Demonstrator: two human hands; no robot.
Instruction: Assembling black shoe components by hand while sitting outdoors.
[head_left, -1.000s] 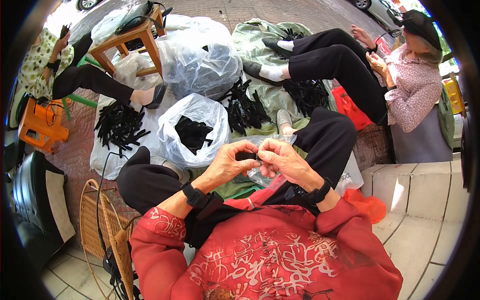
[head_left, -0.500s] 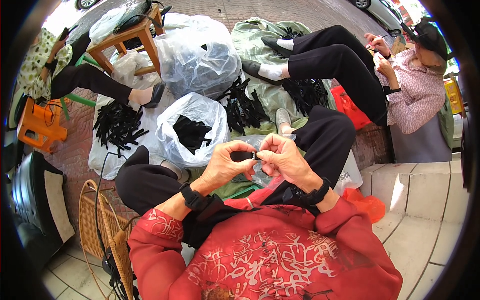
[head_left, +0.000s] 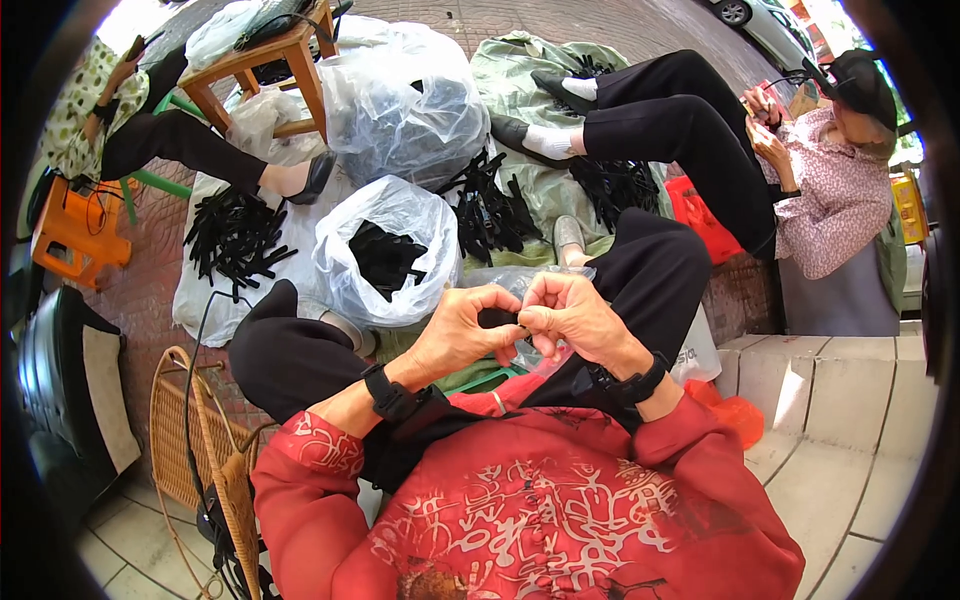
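My left hand (head_left: 462, 328) is closed, holding a small black strap-like piece (head_left: 494, 318) between thumb and forefinger. Against it, my right hand (head_left: 578, 320) pinches the end of the same piece. The two hands meet in front of my lap, and the fingertips cover most of what lies between them. Just beyond my hands stands an open white plastic bag (head_left: 335, 250) with black strips (head_left: 385, 262) inside. A clear plastic sheet or bag (head_left: 530, 280) lies partly hidden behind my fingers.
Heaps of black strips (head_left: 235, 235) lie on pale and green sheets (head_left: 515, 65). Behind stand a large filled plastic bag (head_left: 400, 120) and a wooden stool (head_left: 260, 70). Co-workers sit left and right. A wicker basket (head_left: 175, 440) is at lower left, tiled steps (head_left: 840, 400) at right.
My hands have drawn closer together, and my right fingertips now cover the light-coloured end of the black piece. The view has shifted slightly.
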